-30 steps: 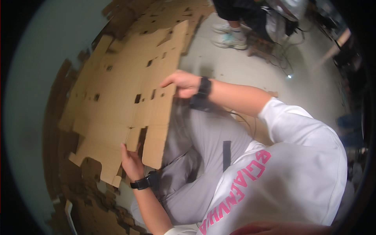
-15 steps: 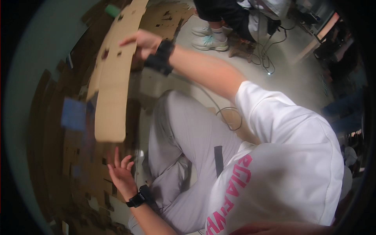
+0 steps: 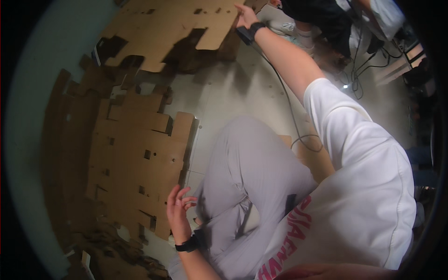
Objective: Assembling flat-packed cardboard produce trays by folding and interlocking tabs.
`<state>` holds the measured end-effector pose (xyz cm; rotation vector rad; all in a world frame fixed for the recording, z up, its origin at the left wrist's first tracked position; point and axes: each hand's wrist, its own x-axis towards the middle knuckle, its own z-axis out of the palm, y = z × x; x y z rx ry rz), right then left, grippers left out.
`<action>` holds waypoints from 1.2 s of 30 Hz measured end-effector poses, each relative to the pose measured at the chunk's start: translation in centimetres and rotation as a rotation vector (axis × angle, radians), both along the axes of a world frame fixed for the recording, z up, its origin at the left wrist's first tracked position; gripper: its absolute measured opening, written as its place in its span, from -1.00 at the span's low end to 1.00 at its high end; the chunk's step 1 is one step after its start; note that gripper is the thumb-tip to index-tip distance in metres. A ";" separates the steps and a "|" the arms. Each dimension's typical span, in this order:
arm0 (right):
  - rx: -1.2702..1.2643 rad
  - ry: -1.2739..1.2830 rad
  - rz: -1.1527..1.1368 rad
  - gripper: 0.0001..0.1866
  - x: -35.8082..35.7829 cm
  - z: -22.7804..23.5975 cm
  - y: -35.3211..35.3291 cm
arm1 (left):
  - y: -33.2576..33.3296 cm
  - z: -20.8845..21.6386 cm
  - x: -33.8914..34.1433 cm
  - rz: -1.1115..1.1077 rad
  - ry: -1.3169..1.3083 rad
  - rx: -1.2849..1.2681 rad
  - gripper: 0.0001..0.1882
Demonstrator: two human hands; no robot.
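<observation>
At far floor edge, right hand (image 3: 246, 16): I see it clamped on the lifted cardboard sheet (image 3: 172, 25).
Left hand (image 3: 178, 212): fingers apart, empty, beside the cardboard stack (image 3: 135, 158).

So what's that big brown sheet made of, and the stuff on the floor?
The sheet in the right hand looks like cardboard: flat, matte brown, with cut-out slots and tabs. The stack by the left hand looks the same. The floor seems smooth and pale, maybe vinyl.
</observation>
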<state>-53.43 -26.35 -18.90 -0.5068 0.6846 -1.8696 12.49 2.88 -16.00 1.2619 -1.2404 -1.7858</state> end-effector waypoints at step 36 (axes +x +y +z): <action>1.207 0.919 -0.294 -0.34 -0.2 -17.9 -2.6 | -1.7 -1.7 -1.4 0.004 -0.199 0.177 -0.56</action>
